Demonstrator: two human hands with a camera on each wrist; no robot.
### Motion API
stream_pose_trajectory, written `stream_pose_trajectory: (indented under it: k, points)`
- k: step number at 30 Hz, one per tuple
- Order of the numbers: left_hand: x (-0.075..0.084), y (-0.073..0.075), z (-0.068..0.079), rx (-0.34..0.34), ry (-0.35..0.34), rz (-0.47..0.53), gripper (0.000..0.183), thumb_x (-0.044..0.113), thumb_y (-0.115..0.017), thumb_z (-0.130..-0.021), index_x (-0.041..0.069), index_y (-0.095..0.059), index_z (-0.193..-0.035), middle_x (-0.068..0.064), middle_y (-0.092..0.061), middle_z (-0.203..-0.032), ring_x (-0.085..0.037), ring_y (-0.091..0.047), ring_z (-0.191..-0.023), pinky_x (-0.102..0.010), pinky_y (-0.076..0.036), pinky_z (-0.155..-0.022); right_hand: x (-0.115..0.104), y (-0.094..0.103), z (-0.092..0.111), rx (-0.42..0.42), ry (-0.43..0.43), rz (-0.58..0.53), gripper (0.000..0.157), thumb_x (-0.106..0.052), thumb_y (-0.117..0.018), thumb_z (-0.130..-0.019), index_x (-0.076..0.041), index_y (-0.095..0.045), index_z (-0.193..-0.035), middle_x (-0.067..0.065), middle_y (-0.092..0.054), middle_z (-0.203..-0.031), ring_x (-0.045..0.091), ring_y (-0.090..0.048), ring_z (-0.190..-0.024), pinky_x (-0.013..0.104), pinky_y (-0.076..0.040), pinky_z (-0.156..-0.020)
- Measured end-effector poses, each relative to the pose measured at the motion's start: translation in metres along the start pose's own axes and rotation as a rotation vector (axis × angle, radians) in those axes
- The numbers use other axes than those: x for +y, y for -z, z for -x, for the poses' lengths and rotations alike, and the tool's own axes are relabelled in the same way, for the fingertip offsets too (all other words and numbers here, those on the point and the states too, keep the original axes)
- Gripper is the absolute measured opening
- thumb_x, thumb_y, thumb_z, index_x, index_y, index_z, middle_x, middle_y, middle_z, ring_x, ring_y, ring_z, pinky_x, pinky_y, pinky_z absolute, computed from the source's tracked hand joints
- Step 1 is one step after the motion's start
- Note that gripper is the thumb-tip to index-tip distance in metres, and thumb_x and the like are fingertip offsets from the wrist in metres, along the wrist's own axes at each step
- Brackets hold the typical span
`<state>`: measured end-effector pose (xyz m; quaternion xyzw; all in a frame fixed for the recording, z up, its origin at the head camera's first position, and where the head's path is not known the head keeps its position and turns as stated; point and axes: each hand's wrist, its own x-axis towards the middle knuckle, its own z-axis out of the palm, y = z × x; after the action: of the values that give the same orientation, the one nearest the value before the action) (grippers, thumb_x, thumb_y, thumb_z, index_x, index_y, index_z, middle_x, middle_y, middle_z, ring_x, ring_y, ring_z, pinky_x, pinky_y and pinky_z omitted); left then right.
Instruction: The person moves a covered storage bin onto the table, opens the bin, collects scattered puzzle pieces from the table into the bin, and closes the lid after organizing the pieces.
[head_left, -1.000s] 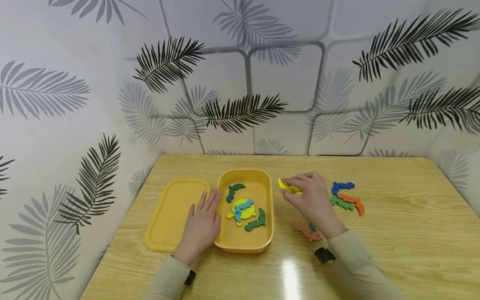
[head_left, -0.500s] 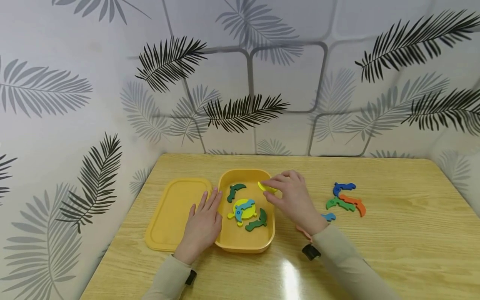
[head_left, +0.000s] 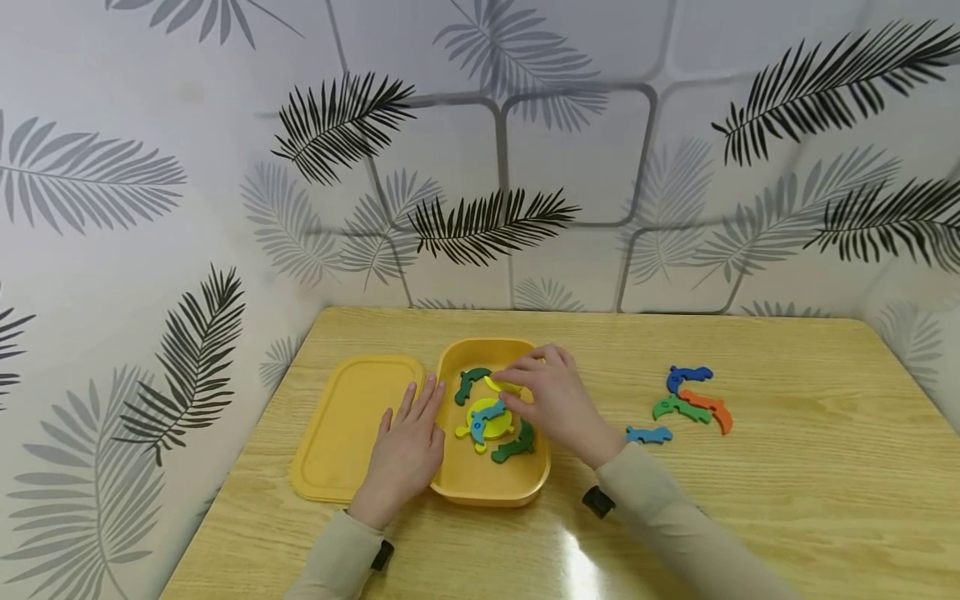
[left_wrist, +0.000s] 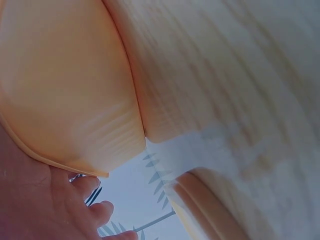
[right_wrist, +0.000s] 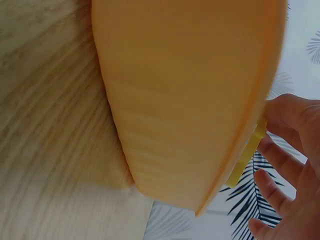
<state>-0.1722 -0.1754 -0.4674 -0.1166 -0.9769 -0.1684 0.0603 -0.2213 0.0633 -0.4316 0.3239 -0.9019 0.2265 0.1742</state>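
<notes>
Our right grip (head_left: 553,400) pinches a curved yellow plastic-looking piece (right_wrist: 245,159), likely light, best held mid-edge; our left grip (head_left: 408,454) lies straight-fingered.

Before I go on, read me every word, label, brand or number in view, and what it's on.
None readable in any view.
Yellow tub and lid: no lettering visible.
Light blue piece on the yellow round piece: a round mark, too small to make out.
Wall: leaf prints and lines only.
</notes>
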Motion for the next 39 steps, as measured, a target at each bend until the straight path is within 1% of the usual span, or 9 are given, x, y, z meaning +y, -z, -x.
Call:
stream_pose_trajectory:
  k: [4, 7, 11, 15, 18, 23, 30, 33, 39]
  points:
    - [0.0, -0.001, 0.0, -0.008, 0.007, 0.005, 0.056, 0.018, -0.043, -0.102, 0.014, -0.03, -0.156, -0.002, -0.024, -0.161, -0.028, -0.015, -0.148, -0.065, -0.02, -0.109, -0.003, -0.007, 0.0, -0.034, 0.01, 0.004, 0.027, -0.025, -0.076, -0.088, -0.022, -0.076, -0.115, -0.003, -0.07, -0.108, 0.026, -0.051, -0.107, 0.054, -0.028, -0.105]
    - [0.001, -0.001, 0.0, -0.012, 0.008, 0.008, 0.056, 0.019, -0.043, -0.102, 0.015, -0.03, -0.157, -0.002, -0.023, -0.161, -0.027, -0.015, -0.149, -0.065, -0.019, -0.109, -0.005, -0.011, 0.002, -0.052, 0.014, 0.021, 0.029, -0.028, -0.077, -0.086, -0.022, -0.075, -0.115, -0.004, -0.069, -0.11, 0.026, -0.051, -0.111, 0.055, -0.026, -0.107]
    - [0.001, -0.002, 0.0, -0.006, 0.002, 0.003, 0.056, 0.019, -0.043, -0.102, 0.014, -0.03, -0.156, -0.003, -0.024, -0.161, -0.028, -0.016, -0.148, -0.065, -0.02, -0.109, -0.006, -0.013, 0.004, -0.055, 0.003, 0.031, 0.033, -0.033, -0.078, -0.085, -0.021, -0.075, -0.116, -0.003, -0.067, -0.115, 0.027, -0.049, -0.115, 0.055, -0.023, -0.11]
    - [0.001, -0.001, 0.0, -0.001, 0.0, 0.002, 0.056, 0.018, -0.043, -0.102, 0.014, -0.03, -0.156, -0.002, -0.024, -0.161, -0.028, -0.016, -0.148, -0.065, -0.02, -0.109, -0.004, -0.012, 0.008, -0.045, -0.024, 0.016, 0.035, -0.035, -0.077, -0.085, -0.02, -0.074, -0.117, -0.002, -0.065, -0.119, 0.028, -0.048, -0.116, 0.054, -0.024, -0.109]
    - [0.001, 0.0, 0.0, 0.003, -0.002, 0.006, 0.055, 0.018, -0.044, -0.102, 0.014, -0.031, -0.156, -0.002, -0.024, -0.161, -0.028, -0.017, -0.148, -0.065, -0.02, -0.109, -0.002, -0.009, 0.013, -0.039, -0.051, 0.01, 0.035, -0.035, -0.076, -0.086, -0.019, -0.073, -0.118, -0.001, -0.064, -0.12, 0.027, -0.047, -0.117, 0.052, -0.025, -0.107]
    - [0.001, 0.0, 0.0, 0.011, -0.003, 0.017, 0.055, 0.017, -0.044, -0.102, 0.013, -0.032, -0.156, -0.002, -0.024, -0.161, -0.029, -0.017, -0.148, -0.066, -0.02, -0.109, 0.003, -0.001, 0.022, -0.033, -0.104, -0.005, 0.037, -0.035, -0.073, -0.089, -0.018, -0.072, -0.121, 0.001, -0.063, -0.124, 0.027, -0.045, -0.119, 0.051, -0.024, -0.107]
    - [0.0, 0.0, 0.001, 0.002, 0.005, 0.023, 0.055, 0.017, -0.043, -0.103, 0.014, -0.03, -0.156, -0.002, -0.023, -0.161, -0.028, -0.016, -0.148, -0.065, -0.02, -0.109, 0.013, 0.013, 0.035, 0.033, -0.159, -0.082, 0.037, -0.031, -0.074, -0.088, -0.015, -0.071, -0.122, 0.003, -0.062, -0.126, 0.028, -0.045, -0.119, 0.053, -0.025, -0.106]
    - [0.001, 0.001, 0.001, 0.002, 0.006, 0.02, 0.055, 0.017, -0.043, -0.103, 0.013, -0.031, -0.156, -0.002, -0.023, -0.161, -0.029, -0.017, -0.148, -0.065, -0.02, -0.109, 0.018, 0.018, 0.041, 0.055, -0.172, -0.085, 0.038, -0.03, -0.076, -0.087, -0.014, -0.07, -0.122, 0.004, -0.062, -0.127, 0.03, -0.045, -0.12, 0.054, -0.027, -0.105]
    - [0.002, 0.001, 0.002, 0.004, 0.004, 0.028, 0.054, 0.017, -0.043, -0.102, 0.013, -0.032, -0.156, -0.003, -0.024, -0.161, -0.029, -0.017, -0.148, -0.065, -0.02, -0.109, 0.023, 0.025, 0.051, 0.068, -0.211, -0.077, 0.04, -0.029, -0.077, -0.087, -0.013, -0.07, -0.123, 0.006, -0.061, -0.128, 0.032, -0.044, -0.121, 0.055, -0.03, -0.102]
